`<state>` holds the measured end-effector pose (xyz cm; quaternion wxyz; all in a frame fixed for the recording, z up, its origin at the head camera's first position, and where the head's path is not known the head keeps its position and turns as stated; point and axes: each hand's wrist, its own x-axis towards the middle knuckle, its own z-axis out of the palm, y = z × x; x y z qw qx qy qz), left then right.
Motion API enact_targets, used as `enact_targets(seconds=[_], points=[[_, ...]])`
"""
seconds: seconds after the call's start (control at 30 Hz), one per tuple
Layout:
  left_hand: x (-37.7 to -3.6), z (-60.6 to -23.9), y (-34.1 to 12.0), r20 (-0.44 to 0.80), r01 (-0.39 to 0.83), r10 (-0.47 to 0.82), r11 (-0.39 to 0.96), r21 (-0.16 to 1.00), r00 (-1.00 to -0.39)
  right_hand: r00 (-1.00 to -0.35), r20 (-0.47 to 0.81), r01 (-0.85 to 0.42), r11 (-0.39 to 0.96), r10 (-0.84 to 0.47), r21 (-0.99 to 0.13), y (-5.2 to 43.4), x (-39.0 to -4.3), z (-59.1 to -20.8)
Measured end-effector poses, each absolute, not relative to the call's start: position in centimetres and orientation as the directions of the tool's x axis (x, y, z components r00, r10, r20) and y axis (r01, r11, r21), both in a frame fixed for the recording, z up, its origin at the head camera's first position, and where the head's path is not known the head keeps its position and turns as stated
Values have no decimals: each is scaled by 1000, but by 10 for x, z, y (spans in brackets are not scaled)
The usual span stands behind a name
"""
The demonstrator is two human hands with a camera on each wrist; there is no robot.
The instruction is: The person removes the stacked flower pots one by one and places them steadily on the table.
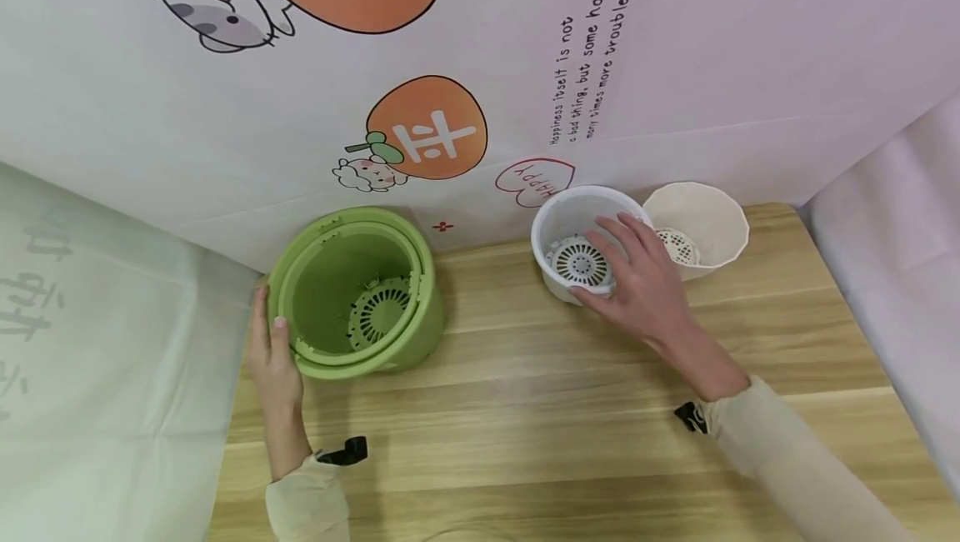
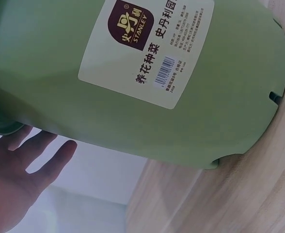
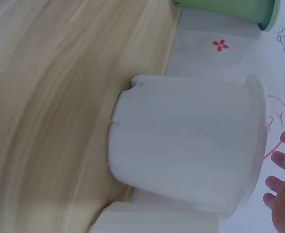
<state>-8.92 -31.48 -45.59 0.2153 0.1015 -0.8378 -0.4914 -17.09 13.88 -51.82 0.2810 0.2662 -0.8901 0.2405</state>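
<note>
Currently, a green pot (image 1: 431,317) is being carried by the left end of a wooden bench (image 1: 487,409), and its left side is being touched by the left hand (image 1: 276,367), whose fingers are being held straight along the rim, with nothing being clutched. A smaller green rim (image 1: 352,226) is being encircled by the outer one, and a slotted base (image 1: 384,313) is being exposed within. On the outside wall, a pale label (image 2: 147,53) is being shown to the left wrist camera. Farther right, a white pot (image 1: 557,221) is being borne upright by the bench, well apart from the green one. Over its mouth, the right hand (image 1: 645,283) is being held with fingers spread and loosely bent, nothing being grasped; whether the rim is being touched cannot be told. Just beside it on the right, a cream pot (image 1: 716,225) with a wavy rim is being partly hidden by that hand. Behind all three, a printed backdrop (image 1: 510,67) is being decorated by orange fruit drawings (image 1: 382,129) and lettering, while both forearms are being covered by beige sleeves (image 1: 787,450).
</note>
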Motion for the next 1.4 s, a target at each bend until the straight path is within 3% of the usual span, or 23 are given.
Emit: enact_targets(seconds=[0.57, 1.4], points=[[-88, -457, -315, 241, 28, -401, 469, 883, -884, -625, 625, -740, 610, -468, -283, 97, -175, -496], [-88, -458, -313, 274, 69, -399, 457, 887, -875, -562, 591, -811, 526, -579, -256, 15, -182, -460]])
